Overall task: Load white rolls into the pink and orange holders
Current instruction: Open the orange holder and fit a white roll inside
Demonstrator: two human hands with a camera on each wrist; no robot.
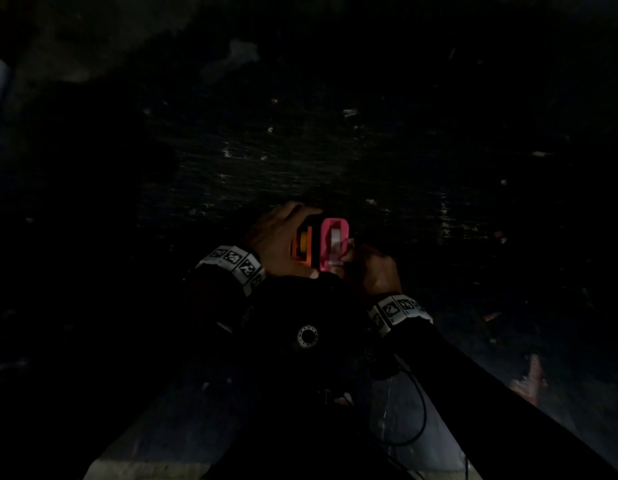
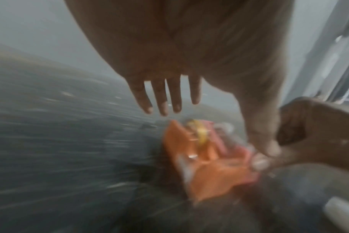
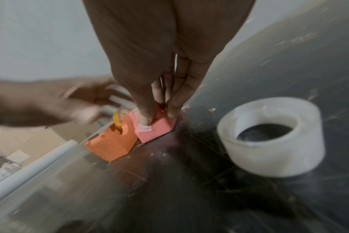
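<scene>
The orange holder (image 1: 302,247) and pink holder (image 1: 330,244) stand side by side on a dark table. A white roll (image 1: 335,237) sits in the pink one; a yellow-cored roll (image 3: 118,117) sits in the orange holder (image 3: 112,143). My right hand (image 3: 159,117) pinches the pink holder (image 3: 155,130), its thumb pressing a tape strip (image 3: 144,128) onto the front face. My left hand (image 1: 283,233) hovers over the orange holder, blurred, with straight fingers (image 2: 163,100) and the thumb (image 2: 267,141) reaching down by the pink holder. A large white roll (image 3: 273,138) lies flat to the right.
The dark table (image 3: 189,197) is scratched and dotted with small scraps. A white tube (image 3: 30,170) runs along its left edge, with pale sheets (image 3: 16,156) lying below it. The head view is very dark.
</scene>
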